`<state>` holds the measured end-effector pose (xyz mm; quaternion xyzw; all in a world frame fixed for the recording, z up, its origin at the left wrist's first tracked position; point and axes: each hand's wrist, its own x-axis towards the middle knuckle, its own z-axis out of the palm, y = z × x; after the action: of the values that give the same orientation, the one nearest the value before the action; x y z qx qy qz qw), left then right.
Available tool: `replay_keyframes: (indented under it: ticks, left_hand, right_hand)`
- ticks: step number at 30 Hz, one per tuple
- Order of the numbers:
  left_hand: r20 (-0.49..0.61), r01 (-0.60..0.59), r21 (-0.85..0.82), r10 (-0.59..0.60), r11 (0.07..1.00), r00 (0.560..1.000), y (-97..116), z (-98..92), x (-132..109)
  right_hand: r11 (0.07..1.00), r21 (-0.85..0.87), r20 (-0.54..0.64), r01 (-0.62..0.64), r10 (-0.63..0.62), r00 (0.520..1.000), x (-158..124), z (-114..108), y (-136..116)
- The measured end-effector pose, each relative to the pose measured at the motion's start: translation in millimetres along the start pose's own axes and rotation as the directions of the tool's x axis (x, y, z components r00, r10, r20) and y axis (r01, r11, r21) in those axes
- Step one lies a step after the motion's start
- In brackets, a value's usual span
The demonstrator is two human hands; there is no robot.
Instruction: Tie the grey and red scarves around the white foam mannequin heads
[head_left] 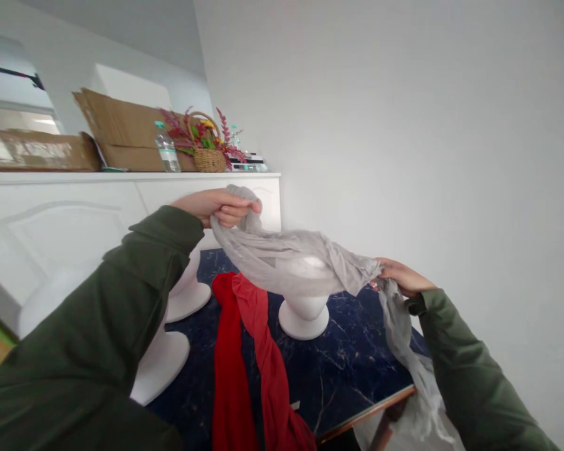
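A thin grey scarf is stretched between my two hands, in front of and partly over a white mannequin head on the table. My left hand is closed on the scarf at upper left, with a loop of cloth around the fingers. Lower and to the right, my right hand grips the other end, and a loose tail hangs from it past the table edge. The top of the mannequin head shows only faintly through the cloth. A red scarf lies on the table just left of the head.
More white mannequin stands are at the left, partly behind my left sleeve. The dark blue marbled table ends near a white wall. Behind, a white cabinet bears cardboard boxes, a water bottle and a flower basket.
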<state>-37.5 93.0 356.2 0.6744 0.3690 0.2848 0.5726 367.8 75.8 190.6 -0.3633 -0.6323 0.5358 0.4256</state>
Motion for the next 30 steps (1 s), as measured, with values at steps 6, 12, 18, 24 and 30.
replay_keyframes:
  ticks: [6,12,18,24,30]
  left_hand:
    - [0.218,-0.047,0.333,-0.028,0.942,0.976,42.4,74.1,15.0]
    - [0.234,-0.123,0.700,-0.064,0.703,0.970,45.9,140.5,37.4]
    - [0.131,-0.138,0.973,0.047,0.188,0.990,20.5,117.2,21.8]
    - [0.048,-0.060,0.994,0.129,0.087,0.990,0.4,93.3,15.5]
    - [-0.170,0.127,0.983,0.416,0.129,0.893,12.9,58.9,9.7]
  right_hand:
    - [0.957,-0.196,-0.063,0.212,-0.228,0.971,-10.3,35.9,-16.4]
    - [0.791,-0.284,0.174,0.541,-0.513,0.841,16.3,115.7,-60.3]
    - [0.903,-0.110,-0.361,0.414,-0.425,0.830,-10.8,75.3,-60.0]
    - [0.719,0.045,-0.662,0.694,-0.498,0.559,-69.6,40.2,-93.4]
    - [0.742,-0.180,-0.629,0.646,-0.592,0.504,-115.0,-8.3,-101.4]
